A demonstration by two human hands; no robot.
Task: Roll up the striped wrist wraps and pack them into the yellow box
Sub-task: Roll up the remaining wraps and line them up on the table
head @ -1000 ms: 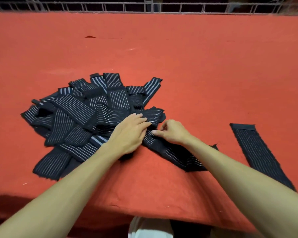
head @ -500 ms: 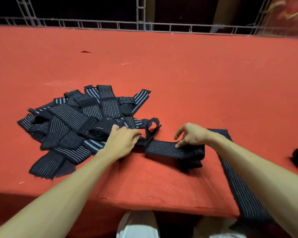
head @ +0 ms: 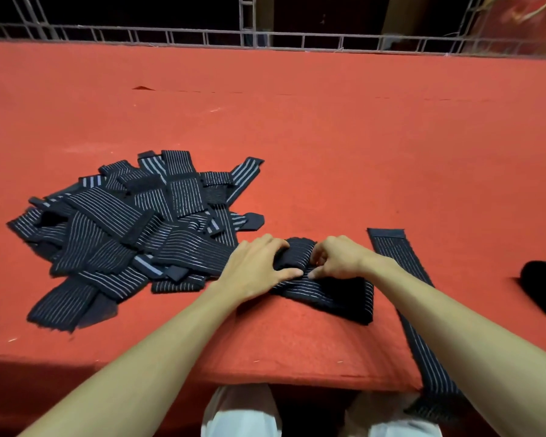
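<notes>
There is one view, from a wide-angle camera worn on the person's head. It faces forward and steeply down over a red felt table. The table's near edge bows across the lower frame, and pale trousers show beneath it at bottom centre. A metal railing at the table's far side runs along the top. The camera sits close: both forearms enter from the bottom corners, and the left hand and right hand meet on a half-rolled striped wrist wrap just below centre. A rolled wrap is cut by the right edge.
</notes>
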